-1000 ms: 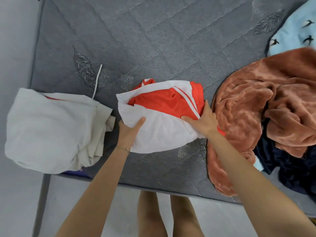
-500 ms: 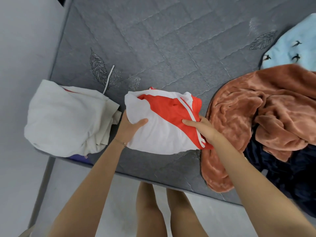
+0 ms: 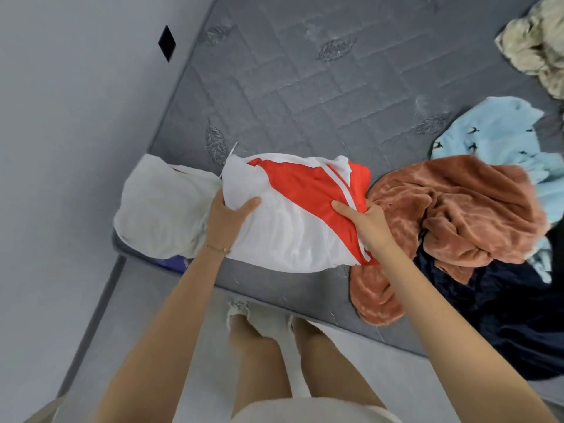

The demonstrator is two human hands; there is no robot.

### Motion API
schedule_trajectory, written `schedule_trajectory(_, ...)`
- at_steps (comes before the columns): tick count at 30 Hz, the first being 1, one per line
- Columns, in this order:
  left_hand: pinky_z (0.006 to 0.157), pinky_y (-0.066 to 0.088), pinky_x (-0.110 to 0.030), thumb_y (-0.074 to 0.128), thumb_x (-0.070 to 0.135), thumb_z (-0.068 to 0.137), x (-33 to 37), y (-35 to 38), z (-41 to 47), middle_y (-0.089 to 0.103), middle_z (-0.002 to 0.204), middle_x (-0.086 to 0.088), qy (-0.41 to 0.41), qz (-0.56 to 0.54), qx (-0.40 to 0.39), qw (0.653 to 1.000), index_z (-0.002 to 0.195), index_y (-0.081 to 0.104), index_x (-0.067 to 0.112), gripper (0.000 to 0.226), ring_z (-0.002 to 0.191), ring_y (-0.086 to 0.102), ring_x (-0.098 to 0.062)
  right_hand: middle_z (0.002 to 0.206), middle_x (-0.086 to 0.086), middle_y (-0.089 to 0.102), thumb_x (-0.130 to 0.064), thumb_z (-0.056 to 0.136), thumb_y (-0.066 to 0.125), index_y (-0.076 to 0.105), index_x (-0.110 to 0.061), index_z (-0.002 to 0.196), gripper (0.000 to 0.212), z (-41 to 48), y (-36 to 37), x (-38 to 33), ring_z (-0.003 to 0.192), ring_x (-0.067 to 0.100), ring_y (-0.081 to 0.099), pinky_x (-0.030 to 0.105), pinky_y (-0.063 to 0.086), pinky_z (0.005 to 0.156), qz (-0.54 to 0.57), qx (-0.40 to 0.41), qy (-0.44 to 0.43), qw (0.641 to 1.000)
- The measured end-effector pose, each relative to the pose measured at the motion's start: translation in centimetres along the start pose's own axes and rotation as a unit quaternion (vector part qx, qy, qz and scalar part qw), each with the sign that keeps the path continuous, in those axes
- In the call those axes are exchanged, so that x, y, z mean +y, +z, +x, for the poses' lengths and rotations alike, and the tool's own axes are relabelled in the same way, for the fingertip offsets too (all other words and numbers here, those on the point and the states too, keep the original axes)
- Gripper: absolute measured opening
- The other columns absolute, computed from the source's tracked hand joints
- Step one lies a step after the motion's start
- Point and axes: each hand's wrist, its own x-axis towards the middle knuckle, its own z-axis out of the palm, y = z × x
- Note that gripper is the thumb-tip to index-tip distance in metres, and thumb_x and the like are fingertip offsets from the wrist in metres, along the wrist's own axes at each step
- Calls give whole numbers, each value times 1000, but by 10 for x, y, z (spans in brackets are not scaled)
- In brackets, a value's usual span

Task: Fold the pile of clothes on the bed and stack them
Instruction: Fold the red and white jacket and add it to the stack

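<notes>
Red and white sports fabric makes up the folded garment [image 3: 299, 215] at the near edge of the bed [image 3: 290, 87]. The left hand [image 3: 227, 218] grips its left end, thumb laid on the white cloth and fingers tucked underneath. The right hand [image 3: 366, 221] holds the right end the same way, thumb on the red panel beside two white stripes. The bundle overlaps the right edge of the cream stack [image 3: 164, 209], which sits at the bed's near left corner.

By my reading, the fold is finished and this is the stacking step. The bundle needs carrying left and setting squarely on the cream stack, both ends level so the layers do not slip open. Unfolded pieces lie to the right: a rust fleece [image 3: 457, 215], a navy garment [image 3: 503, 315] nearer than it, a pale blue fleece [image 3: 494, 132] with small dark motifs, and a beige heap [image 3: 537, 41] far right. No brand, label or legible writing shows anywhere.
</notes>
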Motion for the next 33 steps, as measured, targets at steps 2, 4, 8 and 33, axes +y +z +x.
schedule_trajectory(2,96,51,-34,81,32,78,11,-19,0,67,112,11,10,-4,2,1000,120,61,18,49,102,62,-5,98,2,76,-26,81,79,71,-14,104,27,-13,16,-10,85,18,74,29,60,74,9,3,-7,1000)
schedule_trajectory(4,90,50,-27,81,30,79,20,-41,1,66,109,13,23,-8,2,1000,119,62,18,45,100,61,0,100,4,76,-24,81,80,70,-13,106,29,-24,35,-18,86,20,74,32,60,78,20,9,-12,1000)
schedule_trajectory(8,80,49,-14,81,30,80,31,-94,11,67,110,14,30,-21,-15,999,118,62,20,44,97,62,5,100,4,76,-25,80,80,70,-14,108,32,-40,83,-32,89,22,74,36,58,81,48,26,-13,998)
schedule_trajectory(33,88,50,-23,78,29,83,-133,-274,169,65,107,13,-42,63,10,997,114,62,23,36,97,61,-2,98,-7,74,-39,75,83,66,-24,102,35,55,336,102,94,14,71,42,55,92,-13,85,57,995)
